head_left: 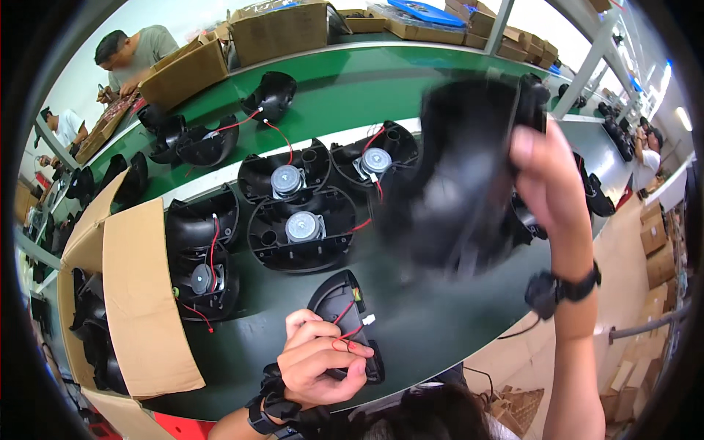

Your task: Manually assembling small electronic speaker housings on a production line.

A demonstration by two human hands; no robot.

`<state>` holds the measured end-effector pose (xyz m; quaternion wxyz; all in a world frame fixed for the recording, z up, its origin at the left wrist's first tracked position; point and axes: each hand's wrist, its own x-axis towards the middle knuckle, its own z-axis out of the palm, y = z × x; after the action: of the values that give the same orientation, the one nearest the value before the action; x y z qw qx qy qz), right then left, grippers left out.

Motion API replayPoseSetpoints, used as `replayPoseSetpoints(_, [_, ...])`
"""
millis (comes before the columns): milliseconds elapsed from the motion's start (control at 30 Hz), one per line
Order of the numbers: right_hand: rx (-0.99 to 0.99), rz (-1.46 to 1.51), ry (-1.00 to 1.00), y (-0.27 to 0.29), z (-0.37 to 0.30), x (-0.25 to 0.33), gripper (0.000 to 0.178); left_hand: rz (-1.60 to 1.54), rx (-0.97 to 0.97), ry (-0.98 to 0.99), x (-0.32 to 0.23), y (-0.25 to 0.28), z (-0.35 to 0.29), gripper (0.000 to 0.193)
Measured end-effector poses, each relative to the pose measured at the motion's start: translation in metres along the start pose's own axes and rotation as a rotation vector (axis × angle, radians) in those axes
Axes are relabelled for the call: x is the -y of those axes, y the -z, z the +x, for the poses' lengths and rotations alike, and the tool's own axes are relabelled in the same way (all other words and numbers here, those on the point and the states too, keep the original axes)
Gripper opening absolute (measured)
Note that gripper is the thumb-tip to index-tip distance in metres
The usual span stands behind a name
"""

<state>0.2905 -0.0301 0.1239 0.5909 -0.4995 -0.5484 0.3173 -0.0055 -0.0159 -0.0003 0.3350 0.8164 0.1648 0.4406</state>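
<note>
My left hand (319,361) is closed on a small black plastic panel (336,301) low over the near edge of the bench. Thin red wires (347,323) with a white connector (368,320) run across that panel by my fingers. Raised at the right, my right hand (546,172) grips the edge of a large curved black shell (462,176), smeared by motion. Left of this shell lies an open black housing (339,257) with a round silver speaker (304,226) inside. Behind it sits another such housing (253,176) with its own speaker (286,180).
A cardboard box (150,301) holding black shells stands at the left, its flap upright. More housings with red leads (198,279) lie beside it. Beyond runs a green conveyor (337,77) with black parts on it. Co-workers (139,55) are at the far left; another person (647,158) is far right.
</note>
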Motion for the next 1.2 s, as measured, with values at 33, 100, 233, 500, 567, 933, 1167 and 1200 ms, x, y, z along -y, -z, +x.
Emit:
replayPoseSetpoints(33, [-0.016, -0.235, 0.029, -0.006, -0.02, -0.009, 0.048, 0.026, 0.004, 0.011, -0.001, 0.003, -0.002, 0.01])
replayPoseSetpoints(100, [0.202, -0.534, -0.118, -0.028, -0.049, -0.003, 0.047, 0.032, 0.014, 0.016, -0.002, 0.003, 0.0, 0.01])
replayPoseSetpoints(233, [0.281, -0.819, -0.287, -0.049, -0.075, -0.036, 0.043, 0.002, 0.141, -0.07, -0.008, -0.006, 0.014, 0.013])
replayPoseSetpoints(500, [0.232, 0.344, -0.305, -0.084, -0.09, -0.098, 0.038, -0.033, 0.17, -0.064, -0.007, -0.011, 0.013, 0.013])
replayPoseSetpoints(567, [0.274, 0.331, -0.287, -0.083, -0.089, -0.1, 0.039, -0.029, 0.164, -0.059, -0.007, -0.01, 0.012, 0.013])
replayPoseSetpoints(933, [0.276, 0.239, -0.297, -0.087, -0.089, -0.097, 0.036, 0.025, 0.171, -0.048, -0.011, -0.009, 0.011, 0.015])
replayPoseSetpoints(1167, [0.248, 0.213, -0.348, -0.088, -0.09, -0.089, 0.035, 0.005, 0.2, -0.029, -0.01, -0.005, 0.01, 0.015])
replayPoseSetpoints(1200, [0.284, 0.239, -0.379, -0.088, -0.089, -0.088, 0.039, 0.011, 0.196, -0.029, -0.01, -0.005, 0.01, 0.015])
